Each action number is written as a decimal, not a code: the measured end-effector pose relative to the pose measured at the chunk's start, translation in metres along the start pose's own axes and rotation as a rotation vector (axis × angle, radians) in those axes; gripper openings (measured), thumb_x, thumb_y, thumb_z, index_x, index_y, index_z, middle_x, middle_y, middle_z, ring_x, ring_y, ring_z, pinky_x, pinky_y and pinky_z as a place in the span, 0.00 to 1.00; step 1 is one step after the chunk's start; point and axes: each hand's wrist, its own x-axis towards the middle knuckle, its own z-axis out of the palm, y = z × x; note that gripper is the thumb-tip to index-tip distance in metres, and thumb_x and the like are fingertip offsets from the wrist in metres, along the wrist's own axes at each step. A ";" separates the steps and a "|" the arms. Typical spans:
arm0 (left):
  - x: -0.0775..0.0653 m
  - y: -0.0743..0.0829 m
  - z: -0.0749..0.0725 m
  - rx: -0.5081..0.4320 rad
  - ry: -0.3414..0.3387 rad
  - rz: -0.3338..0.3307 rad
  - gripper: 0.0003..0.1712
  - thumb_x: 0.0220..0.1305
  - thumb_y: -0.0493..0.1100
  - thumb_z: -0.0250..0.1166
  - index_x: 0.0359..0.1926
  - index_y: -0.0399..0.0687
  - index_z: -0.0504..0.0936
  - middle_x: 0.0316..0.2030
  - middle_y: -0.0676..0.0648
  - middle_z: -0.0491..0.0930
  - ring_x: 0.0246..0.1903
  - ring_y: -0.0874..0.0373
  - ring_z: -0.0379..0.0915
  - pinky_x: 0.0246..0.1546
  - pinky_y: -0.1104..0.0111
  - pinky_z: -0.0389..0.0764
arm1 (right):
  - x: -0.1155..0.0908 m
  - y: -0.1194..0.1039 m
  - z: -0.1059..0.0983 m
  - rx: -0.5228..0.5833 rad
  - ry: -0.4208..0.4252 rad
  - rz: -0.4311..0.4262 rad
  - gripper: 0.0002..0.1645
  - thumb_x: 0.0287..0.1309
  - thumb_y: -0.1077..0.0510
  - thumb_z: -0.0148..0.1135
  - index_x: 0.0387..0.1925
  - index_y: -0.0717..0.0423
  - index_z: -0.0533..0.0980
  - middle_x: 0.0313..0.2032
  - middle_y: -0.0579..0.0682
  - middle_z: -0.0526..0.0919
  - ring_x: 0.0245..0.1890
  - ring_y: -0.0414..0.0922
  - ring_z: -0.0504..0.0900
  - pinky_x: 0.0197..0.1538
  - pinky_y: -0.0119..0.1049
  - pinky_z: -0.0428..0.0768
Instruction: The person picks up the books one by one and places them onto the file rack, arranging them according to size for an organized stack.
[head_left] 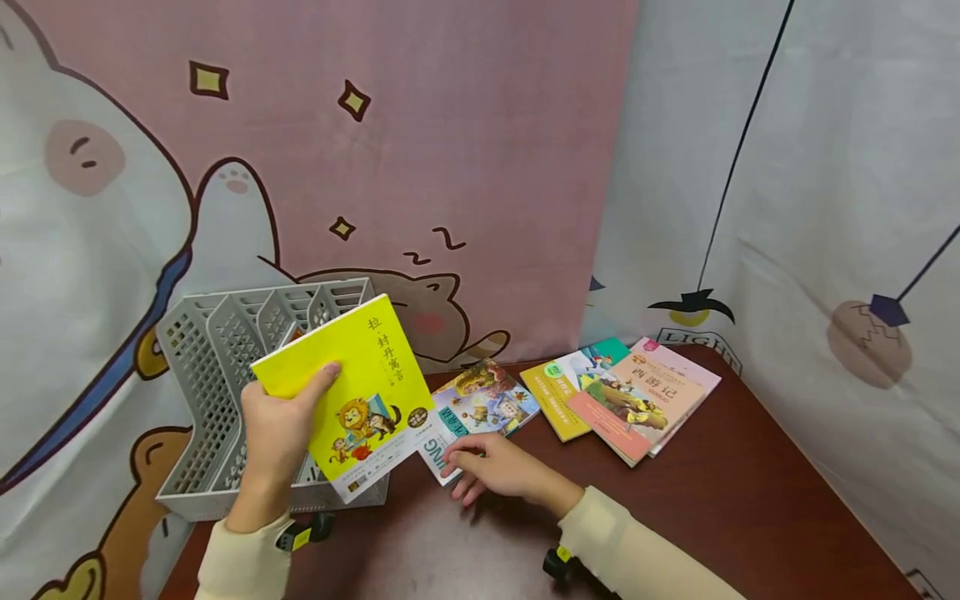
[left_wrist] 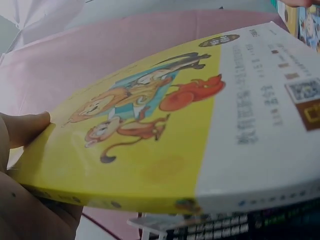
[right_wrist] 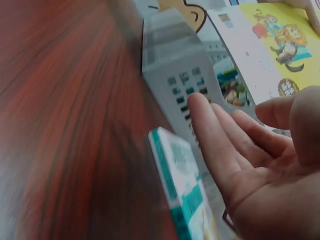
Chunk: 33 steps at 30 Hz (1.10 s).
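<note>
My left hand (head_left: 279,429) grips a yellow picture book (head_left: 356,358) by its left side, thumb on the cover, holding it up in front of the grey rack. In the left wrist view the book (left_wrist: 145,155) is tilted, with its lion and monkey picture and white lower band showing. My right hand (head_left: 510,471) hovers over the near end of a white and teal book (head_left: 491,400) lying on the table. Its fingers hold nothing in the right wrist view, and that book (right_wrist: 182,175) is beside them.
The grey perforated rack (head_left: 198,400) with dividers stands at the left; a few items show inside, mostly hidden behind the yellow book. Farther right on the dark red table (head_left: 675,517) several books overlap, a pink one (head_left: 637,400) on top. Printed cloth hangs behind.
</note>
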 end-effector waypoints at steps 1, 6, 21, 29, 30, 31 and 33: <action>0.000 -0.001 -0.004 0.010 0.006 0.001 0.18 0.67 0.48 0.82 0.51 0.43 0.89 0.31 0.57 0.92 0.26 0.58 0.92 0.26 0.66 0.91 | 0.002 -0.003 0.004 -0.006 -0.008 0.004 0.19 0.86 0.52 0.57 0.60 0.62 0.83 0.57 0.67 0.89 0.38 0.50 0.95 0.45 0.52 0.94; -0.001 -0.009 -0.017 0.051 0.052 -0.011 0.19 0.67 0.49 0.82 0.49 0.42 0.88 0.30 0.58 0.92 0.25 0.59 0.92 0.25 0.67 0.90 | 0.015 -0.013 0.024 -0.064 -0.047 0.017 0.16 0.85 0.53 0.59 0.59 0.56 0.85 0.55 0.65 0.90 0.38 0.52 0.95 0.47 0.58 0.93; 0.001 -0.025 -0.049 0.042 0.162 -0.113 0.21 0.64 0.48 0.84 0.52 0.47 0.87 0.34 0.57 0.92 0.27 0.62 0.91 0.27 0.72 0.89 | 0.055 -0.016 0.079 -0.044 0.072 0.035 0.35 0.81 0.47 0.64 0.76 0.63 0.71 0.54 0.58 0.90 0.39 0.59 0.95 0.44 0.54 0.94; 0.005 -0.031 -0.068 -0.049 0.257 -0.153 0.22 0.60 0.45 0.86 0.51 0.48 0.87 0.33 0.56 0.91 0.25 0.64 0.89 0.25 0.74 0.87 | 0.073 -0.018 0.098 -0.246 0.197 0.028 0.30 0.79 0.35 0.63 0.61 0.54 0.76 0.40 0.45 0.87 0.27 0.50 0.92 0.30 0.40 0.86; 0.005 -0.032 -0.070 -0.063 0.274 -0.155 0.22 0.59 0.44 0.87 0.50 0.48 0.87 0.33 0.55 0.91 0.25 0.64 0.89 0.24 0.74 0.87 | 0.074 -0.018 0.100 -0.266 0.217 0.026 0.29 0.78 0.35 0.64 0.61 0.54 0.76 0.39 0.45 0.88 0.26 0.48 0.90 0.29 0.38 0.83; 0.006 -0.032 -0.073 -0.080 0.289 -0.160 0.22 0.58 0.43 0.87 0.50 0.48 0.87 0.32 0.55 0.91 0.25 0.64 0.89 0.24 0.75 0.87 | 0.075 -0.017 0.101 -0.283 0.232 0.025 0.29 0.78 0.35 0.64 0.61 0.53 0.75 0.40 0.45 0.88 0.24 0.47 0.89 0.28 0.37 0.81; 0.007 -0.032 -0.078 -0.106 0.322 -0.155 0.22 0.57 0.41 0.88 0.49 0.48 0.87 0.32 0.55 0.91 0.24 0.64 0.88 0.24 0.75 0.86 | 0.076 -0.015 0.103 -0.312 0.256 0.014 0.29 0.77 0.36 0.64 0.62 0.53 0.75 0.41 0.46 0.89 0.23 0.45 0.87 0.30 0.36 0.79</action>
